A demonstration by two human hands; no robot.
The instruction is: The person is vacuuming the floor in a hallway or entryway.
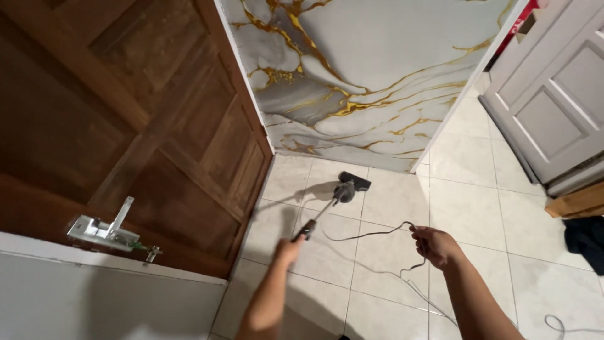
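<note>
L hand (pixel 289 250), lower centre of frame, grip wrapped round the handle end of a vacuum wand (pixel 322 214). The wand runs up to the dark floor head (pixel 354 182), which sits on the tiled floor (pixel 465 208) near the marble-pattern wall panel (pixel 365 75), centre frame. R hand (pixel 435 245), grip pinching a loop of grey cord (pixel 371 235); the rest trails to lower right. Wooden door (pixel 126 126) w/ metal handle (pixel 107 230) at left.

Brown wooden door (pixel 126 126) open (metal handle (pixel 110 230)); marble-patterned wall (pixel 377 69); grey panelled door (pixel 557 94); dark cloth (pixel 585 242).
</note>
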